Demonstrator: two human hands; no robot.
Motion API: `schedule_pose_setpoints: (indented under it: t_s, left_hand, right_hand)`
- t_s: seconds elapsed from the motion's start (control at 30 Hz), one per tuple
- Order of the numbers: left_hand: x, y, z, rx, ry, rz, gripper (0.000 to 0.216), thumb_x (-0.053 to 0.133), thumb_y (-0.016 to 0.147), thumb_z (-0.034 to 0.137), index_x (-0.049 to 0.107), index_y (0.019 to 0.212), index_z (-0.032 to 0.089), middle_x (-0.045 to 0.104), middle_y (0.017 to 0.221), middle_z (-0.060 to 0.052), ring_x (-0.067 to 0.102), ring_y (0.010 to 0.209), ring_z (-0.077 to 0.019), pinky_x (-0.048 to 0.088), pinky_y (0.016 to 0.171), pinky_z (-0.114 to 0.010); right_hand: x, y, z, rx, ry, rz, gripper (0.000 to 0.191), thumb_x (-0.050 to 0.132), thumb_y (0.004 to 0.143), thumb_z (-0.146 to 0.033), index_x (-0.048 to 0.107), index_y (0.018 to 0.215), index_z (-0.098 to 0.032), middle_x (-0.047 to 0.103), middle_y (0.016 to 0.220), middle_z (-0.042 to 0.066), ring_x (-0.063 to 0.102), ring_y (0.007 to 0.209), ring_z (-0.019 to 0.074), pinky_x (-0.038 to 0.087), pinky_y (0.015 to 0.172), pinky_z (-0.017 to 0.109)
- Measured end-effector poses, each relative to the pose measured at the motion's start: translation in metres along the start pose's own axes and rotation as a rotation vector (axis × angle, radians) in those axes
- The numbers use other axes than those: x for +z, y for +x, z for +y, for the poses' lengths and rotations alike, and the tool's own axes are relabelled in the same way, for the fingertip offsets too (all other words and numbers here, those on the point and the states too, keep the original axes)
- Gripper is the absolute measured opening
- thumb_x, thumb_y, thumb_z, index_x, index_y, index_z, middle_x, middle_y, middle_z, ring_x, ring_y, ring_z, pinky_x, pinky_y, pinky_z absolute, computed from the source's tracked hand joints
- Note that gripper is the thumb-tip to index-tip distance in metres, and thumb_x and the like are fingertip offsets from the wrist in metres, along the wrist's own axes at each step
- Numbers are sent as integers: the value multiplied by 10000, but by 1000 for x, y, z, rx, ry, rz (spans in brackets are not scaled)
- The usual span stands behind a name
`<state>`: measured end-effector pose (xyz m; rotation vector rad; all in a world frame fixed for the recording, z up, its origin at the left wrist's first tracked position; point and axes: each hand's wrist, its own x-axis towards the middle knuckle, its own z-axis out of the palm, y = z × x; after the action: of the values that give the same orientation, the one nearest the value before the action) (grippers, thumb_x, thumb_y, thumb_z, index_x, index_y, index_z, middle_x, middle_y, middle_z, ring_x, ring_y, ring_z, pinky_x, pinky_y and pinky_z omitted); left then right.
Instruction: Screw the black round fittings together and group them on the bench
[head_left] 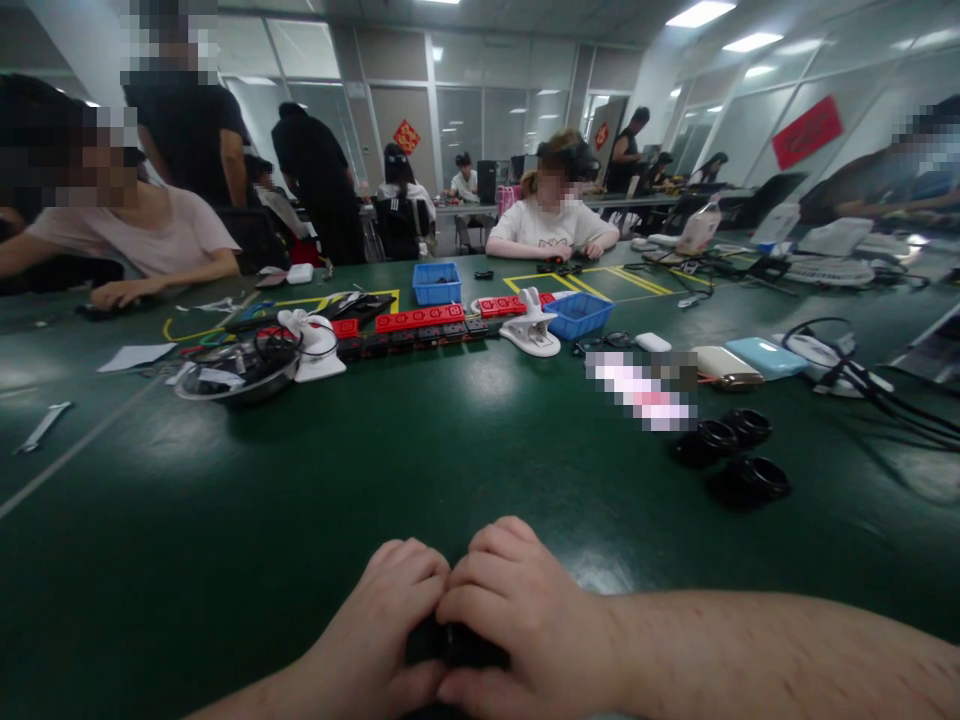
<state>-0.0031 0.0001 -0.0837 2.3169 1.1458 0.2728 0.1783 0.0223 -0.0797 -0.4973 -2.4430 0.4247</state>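
Note:
Close to the near edge of the green table (360, 460), my left hand (382, 610) and my right hand (525, 610) meet knuckle to knuckle. Both are closed around one black object (469, 645) with a smooth, dark surface. My fingers cover most of it, so its kind and full shape are hidden. The fingers of each hand curl over its top, with the thumbs on the near side. Off to the right stand three black ring-shaped parts (754, 480), apart from my hands.
A bowl of small parts (240, 375) and a wrench (45, 427) lie left. Red socket blocks (420, 318), a white clip stand (531, 335) and blue bins (437, 284) line the middle. Cables (885, 390) lie right. A person in white (551, 225) sits opposite.

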Motion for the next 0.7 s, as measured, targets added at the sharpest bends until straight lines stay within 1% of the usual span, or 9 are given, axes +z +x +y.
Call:
schedule_pose_setpoints:
  t_s: [0.13,0.23,0.4,0.5,0.57,0.6,0.7]
  left_hand:
    - [-1,1,2,0,7,-5,175,676,706,298,548,788,211,523,822,20,466,783,-181,339,718,-316]
    - [0,1,2,0,16,0,157,656,712,271,549,812,217,530,830,24,467,779,-177,334,708,-310]
    - [1,0,1,34,39,14,183,610,758,363,535,756,196,520,800,6,465,763,-181,335,692,-318]
    - [0,1,1,12,29,-13,159,633,735,326,550,795,204,534,830,3,476,779,-188,341,704,-327]
    - [-1,2,2,-1,18,-11,216,668,686,284,561,863,222,546,875,4,478,799,-196,344,715,-334]
    - [-1,3,2,-7,18,-7,243,677,666,264,564,878,227,546,876,7,477,797,-197,346,713,-333]
    - [1,2,2,-34,32,14,213,680,642,249,563,817,210,525,813,9,469,759,-192,353,686,-326]
  right_hand:
    - [0,0,1,-46,-9,-102,186,527,714,-308,580,817,-162,609,786,17,458,762,157,335,690,320]
    - [-3,2,1,-113,23,-150,153,479,737,-238,583,825,-168,628,819,-6,460,794,147,337,724,318]
    - [-4,4,5,-232,52,-221,180,427,766,-232,585,815,-161,640,875,-8,486,890,139,348,784,307]
    - [-2,4,7,-295,69,-216,194,428,774,-264,590,793,-158,648,888,-1,492,948,139,343,871,307]
    - [-3,3,8,-327,84,-200,187,432,790,-270,585,754,-168,650,894,-10,479,1016,141,300,956,316]
    - [-4,3,8,-339,88,-198,184,433,799,-265,577,731,-173,650,897,-17,471,1048,139,258,1002,329]
    - [-6,1,7,-346,74,-206,180,433,821,-234,560,704,-182,652,917,-36,443,1120,134,68,1091,410]
